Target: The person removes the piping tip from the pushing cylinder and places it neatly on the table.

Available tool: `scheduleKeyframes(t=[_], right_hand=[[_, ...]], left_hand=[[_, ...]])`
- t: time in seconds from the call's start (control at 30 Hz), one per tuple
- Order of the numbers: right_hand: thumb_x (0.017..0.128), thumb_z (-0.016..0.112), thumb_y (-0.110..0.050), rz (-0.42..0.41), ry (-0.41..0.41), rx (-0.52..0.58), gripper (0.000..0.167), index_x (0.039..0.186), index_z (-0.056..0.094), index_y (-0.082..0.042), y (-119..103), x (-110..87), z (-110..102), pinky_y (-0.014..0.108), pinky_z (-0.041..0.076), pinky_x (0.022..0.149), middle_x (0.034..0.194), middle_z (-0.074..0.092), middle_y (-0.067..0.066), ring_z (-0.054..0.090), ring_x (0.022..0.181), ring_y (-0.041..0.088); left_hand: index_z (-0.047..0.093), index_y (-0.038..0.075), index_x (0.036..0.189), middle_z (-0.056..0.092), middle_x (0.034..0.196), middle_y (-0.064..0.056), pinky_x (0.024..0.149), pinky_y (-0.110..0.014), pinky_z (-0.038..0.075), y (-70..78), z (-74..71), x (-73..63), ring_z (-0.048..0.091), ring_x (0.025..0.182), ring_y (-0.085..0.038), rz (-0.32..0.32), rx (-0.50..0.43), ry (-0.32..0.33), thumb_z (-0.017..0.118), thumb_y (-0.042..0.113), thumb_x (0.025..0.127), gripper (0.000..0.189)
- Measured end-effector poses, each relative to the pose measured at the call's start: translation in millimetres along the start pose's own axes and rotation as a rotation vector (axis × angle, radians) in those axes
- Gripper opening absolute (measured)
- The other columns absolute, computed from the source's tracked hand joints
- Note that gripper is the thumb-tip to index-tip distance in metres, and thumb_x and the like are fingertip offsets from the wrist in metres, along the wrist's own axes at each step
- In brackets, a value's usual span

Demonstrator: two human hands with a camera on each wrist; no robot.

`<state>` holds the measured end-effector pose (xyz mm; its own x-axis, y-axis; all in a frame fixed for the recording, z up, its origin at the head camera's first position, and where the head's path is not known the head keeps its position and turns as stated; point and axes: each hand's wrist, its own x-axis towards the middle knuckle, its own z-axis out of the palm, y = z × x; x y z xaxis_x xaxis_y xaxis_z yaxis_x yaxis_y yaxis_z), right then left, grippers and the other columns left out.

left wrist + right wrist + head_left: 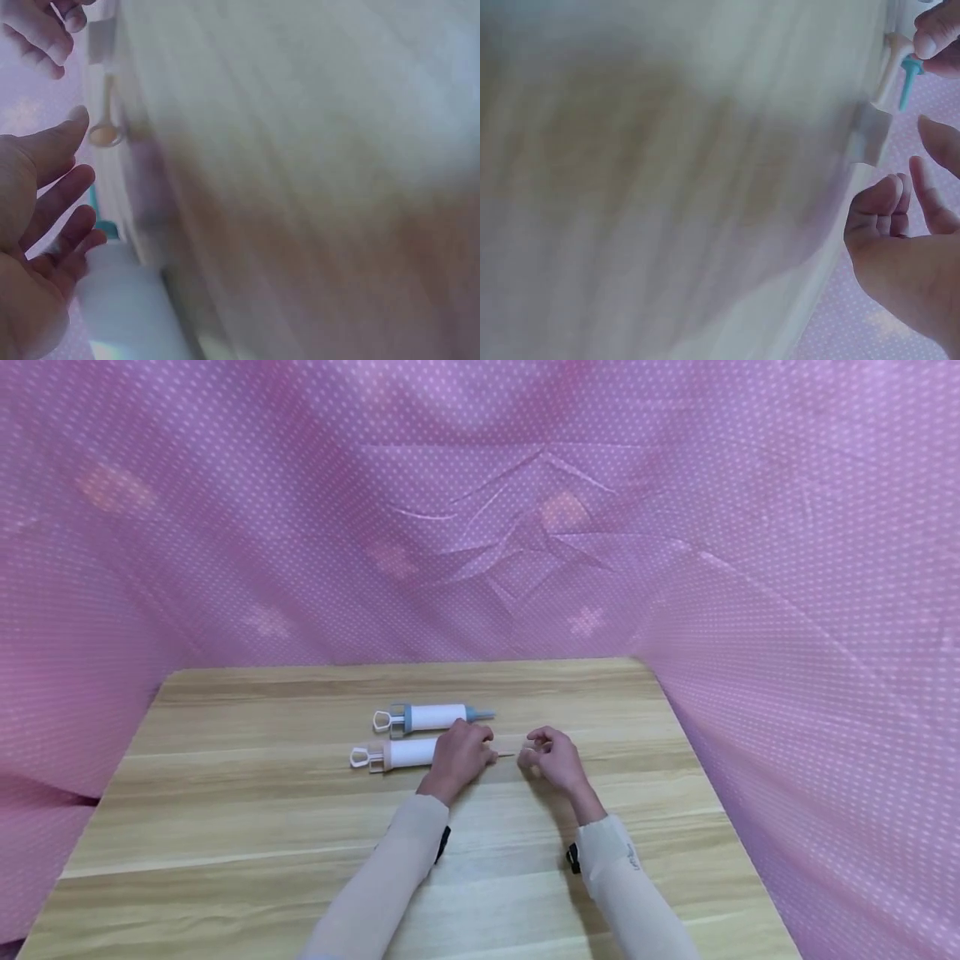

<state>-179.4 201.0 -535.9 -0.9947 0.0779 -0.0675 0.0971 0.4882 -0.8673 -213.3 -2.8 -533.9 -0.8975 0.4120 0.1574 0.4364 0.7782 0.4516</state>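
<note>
Two piping syringes lie side by side with handles to the left: one with blue ends, the nearer with beige parts. My left hand lies over the nearer barrel's right end, hiding it. In the left wrist view its thumb and fingers are apart, the thumb tip right beside a flared beige nozzle. The nozzle's thin end points right, toward my right hand, whose fingers are loosely bent. Close to those fingers is a small greyish rectangular piece, at the nozzle's narrow end.
Everything lies on a light wood-grain table. Pink dotted cloth hangs behind it and along both sides. The blue syringe's nozzle points right, just beyond my left hand.
</note>
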Motion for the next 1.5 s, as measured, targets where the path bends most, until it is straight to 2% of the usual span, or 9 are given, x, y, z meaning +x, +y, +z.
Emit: scheduleKeyframes(t=[0.13,0.2,0.4,0.53,0.67,0.93,1.1,1.27,1.5], right_hand=[[0.088,0.077,-0.006,-0.037,0.013,0.051,0.031,0.114,0.066,0.007,-6,3.6,-2,0.028,0.051,0.073,0.100,0.063,0.012,0.060,0.087,0.020],[0.088,0.077,-0.006,-0.052,0.008,0.072,0.032,0.115,0.066,0.007,-9,5.8,-2,0.026,0.051,0.071,0.101,0.063,0.013,0.059,0.085,0.020],[0.089,0.076,-0.008,-0.081,-0.023,0.105,0.034,0.117,0.065,0.007,-19,10.9,0,0.023,0.051,0.064,0.102,0.064,0.012,0.059,0.087,0.022],[0.090,0.075,-0.008,-0.094,-0.046,0.113,0.034,0.119,0.064,0.008,-24,12.1,3,0.025,0.052,0.070,0.106,0.066,0.016,0.062,0.093,0.026],[0.092,0.074,-0.010,-0.094,-0.091,0.114,0.037,0.122,0.062,0.009,-28,12.2,7,0.030,0.054,0.079,0.117,0.065,0.024,0.062,0.100,0.031],[0.094,0.074,-0.018,-0.081,-0.144,0.147,0.044,0.130,0.062,0.005,-33,16.6,16,0.044,0.054,0.093,0.130,0.062,0.023,0.063,0.112,0.034],[0.097,0.070,-0.024,-0.090,-0.192,0.155,0.048,0.135,0.059,0.004,-35,22.6,24,0.044,0.056,0.090,0.133,0.061,0.021,0.063,0.114,0.034],[0.099,0.068,-0.023,-0.085,-0.209,0.200,0.048,0.137,0.057,0.005,-38,29.7,36,0.049,0.057,0.090,0.138,0.057,0.023,0.062,0.116,0.036],[0.100,0.067,-0.025,-0.014,-0.201,0.247,0.047,0.138,0.057,0.001,-41,42.5,50,0.049,0.057,0.089,0.138,0.057,0.019,0.063,0.113,0.037]], left_hand=[[0.079,0.011,0.104,0.075,0.100,-0.003,0.073,-0.038,0.054,-3.6,-13.0,-0.8,0.060,0.088,-0.024,-0.003,-0.053,0.070,0.084,0.029,0.084,0.027],[0.079,0.010,0.105,0.075,0.101,-0.005,0.078,-0.039,0.054,-7.5,-20.6,-1.6,0.060,0.090,-0.025,-0.013,-0.087,0.101,0.083,0.029,0.086,0.028],[0.077,0.009,0.111,0.075,0.111,-0.007,0.094,-0.045,0.051,-26.8,-44.1,-4.9,0.061,0.106,-0.029,-0.104,-0.194,0.186,0.081,0.030,0.088,0.031],[0.076,0.008,0.114,0.073,0.117,-0.010,0.102,-0.049,0.046,-41.2,-57.6,-10.0,0.058,0.116,-0.034,-0.136,-0.222,0.236,0.079,0.036,0.089,0.038],[0.074,0.007,0.116,0.070,0.123,-0.012,0.108,-0.051,0.041,-53.2,-67.0,-18.9,0.055,0.123,-0.035,-0.164,-0.257,0.251,0.080,0.041,0.087,0.045],[0.069,0.009,0.128,0.064,0.136,-0.011,0.112,-0.054,0.037,-67.3,-73.7,-27.3,0.049,0.132,-0.035,-0.180,-0.260,0.214,0.078,0.049,0.087,0.058],[0.066,0.009,0.132,0.061,0.139,-0.012,0.114,-0.055,0.035,-76.3,-74.4,-27.3,0.046,0.135,-0.036,-0.194,-0.244,0.179,0.079,0.048,0.087,0.061],[0.063,0.010,0.137,0.057,0.143,-0.014,0.112,-0.059,0.035,-86.9,-80.6,-26.7,0.045,0.135,-0.039,-0.249,-0.238,0.124,0.077,0.045,0.089,0.060],[0.062,0.012,0.138,0.053,0.145,-0.015,0.104,-0.058,0.043,-103.7,-86.1,-28.4,0.053,0.126,-0.038,-0.293,-0.273,0.095,0.077,0.037,0.091,0.056]])
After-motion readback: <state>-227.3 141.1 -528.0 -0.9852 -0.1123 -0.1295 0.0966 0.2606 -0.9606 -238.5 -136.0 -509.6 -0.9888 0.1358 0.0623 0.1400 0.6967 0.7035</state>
